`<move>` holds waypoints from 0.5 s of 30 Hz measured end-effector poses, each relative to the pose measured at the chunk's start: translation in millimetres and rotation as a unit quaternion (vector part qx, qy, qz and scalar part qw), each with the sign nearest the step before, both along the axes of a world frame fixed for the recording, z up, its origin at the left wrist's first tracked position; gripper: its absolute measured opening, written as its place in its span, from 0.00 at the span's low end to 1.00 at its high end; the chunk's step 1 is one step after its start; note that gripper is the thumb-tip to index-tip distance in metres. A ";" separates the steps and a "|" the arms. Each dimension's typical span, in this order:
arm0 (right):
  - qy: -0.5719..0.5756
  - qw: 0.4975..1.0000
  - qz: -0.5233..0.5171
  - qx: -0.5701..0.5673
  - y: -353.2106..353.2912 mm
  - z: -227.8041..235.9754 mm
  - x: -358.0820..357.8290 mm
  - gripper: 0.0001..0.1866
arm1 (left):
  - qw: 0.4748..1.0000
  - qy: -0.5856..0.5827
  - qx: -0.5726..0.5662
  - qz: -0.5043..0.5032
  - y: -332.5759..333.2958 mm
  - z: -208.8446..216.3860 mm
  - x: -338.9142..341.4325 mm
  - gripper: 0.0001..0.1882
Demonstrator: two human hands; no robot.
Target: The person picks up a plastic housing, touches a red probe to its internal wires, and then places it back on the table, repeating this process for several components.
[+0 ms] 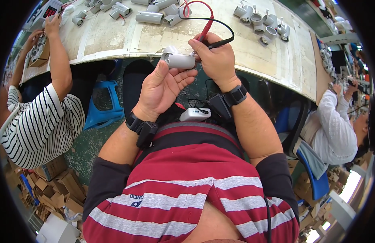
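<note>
My left hand [158,90] holds a light grey cylindrical housing [181,61] on its side, thumb at its left end and fingers underneath. A white bracket-like part [171,50] sits at the top of the housing's left end. My right hand [218,62] is closed around a red test probe [205,30] and a black test probe [222,43]. Their tips point at the housing's right end, where a short wire seems to stick out; I cannot tell whether they touch it. Both hands are just over the table's near edge.
Several similar grey housings lie on the worn table [114,44], at the back middle and in a cluster [258,23] at back right. A person in a striped shirt [43,125] works at left near a blue stool [104,106]; another in white [331,125] sits at right.
</note>
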State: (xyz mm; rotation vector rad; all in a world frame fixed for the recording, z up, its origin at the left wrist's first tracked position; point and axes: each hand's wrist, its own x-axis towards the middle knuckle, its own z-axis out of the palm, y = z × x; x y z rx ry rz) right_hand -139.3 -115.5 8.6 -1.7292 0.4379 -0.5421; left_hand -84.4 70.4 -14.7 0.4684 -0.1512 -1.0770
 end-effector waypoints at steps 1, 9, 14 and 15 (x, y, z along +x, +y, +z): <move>0.000 1.000 0.000 -0.001 0.1 0.5 0.2 0.10 | 1.000 0.002 0.000 -0.001 0.0 0.0 0.0 0.35; 0.007 1.000 0.005 -0.021 -0.5 -0.2 0.9 0.10 | 1.000 0.002 0.002 0.003 0.3 -1.0 -0.1 0.34; -0.002 1.000 0.001 -0.007 1.5 -0.5 1.5 0.10 | 1.000 0.002 0.003 0.004 1.1 -1.5 0.1 0.34; -0.004 1.000 -0.001 -0.006 2.6 -0.2 1.3 0.10 | 1.000 0.002 0.003 0.004 1.2 -1.7 0.0 0.34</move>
